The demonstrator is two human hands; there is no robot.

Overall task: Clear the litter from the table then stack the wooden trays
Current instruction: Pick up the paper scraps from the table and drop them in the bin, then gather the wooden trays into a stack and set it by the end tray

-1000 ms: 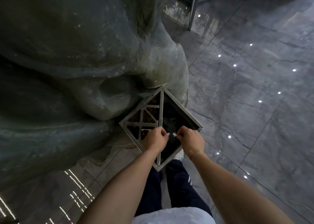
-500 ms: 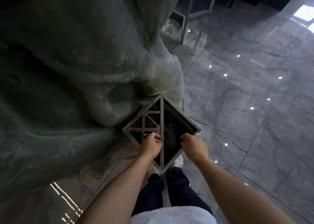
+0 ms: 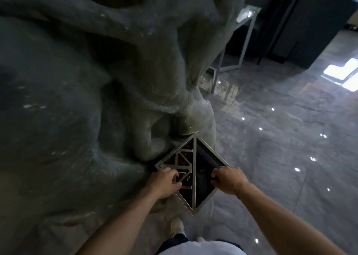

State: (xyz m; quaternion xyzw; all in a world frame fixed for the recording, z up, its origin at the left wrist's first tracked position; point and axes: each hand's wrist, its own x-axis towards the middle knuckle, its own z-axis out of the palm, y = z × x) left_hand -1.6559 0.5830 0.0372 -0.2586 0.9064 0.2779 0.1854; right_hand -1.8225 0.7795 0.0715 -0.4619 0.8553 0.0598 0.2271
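1. Head view: a person stood over a square metal-topped bin (image 3: 210,154) set corner-on against a large grey rock-like sculpture (image 3: 77,80), both bare arms reaching down to it.
2. The left hand (image 3: 164,181) lay over the bin's left half, a patterned metal grille (image 3: 182,158), fingers curled loosely; whether it gripped anything could not be told.
3. The right hand (image 3: 228,179) hovered over the dark open compartment (image 3: 203,181) on the bin's right half, fingers bent inward, and nothing could be made out between them.
4. The two hands were apart, a metal divider bar (image 3: 194,158) running between them.
5. No litter could be made out in either hand; the opening beneath the right hand was too dark to read.
6. A glossy grey tiled floor (image 3: 280,158) spread beyond the right hand, and a metal frame (image 3: 226,61) stood farther off, above it.
7. One light shoe (image 3: 177,225) showed below the hands.
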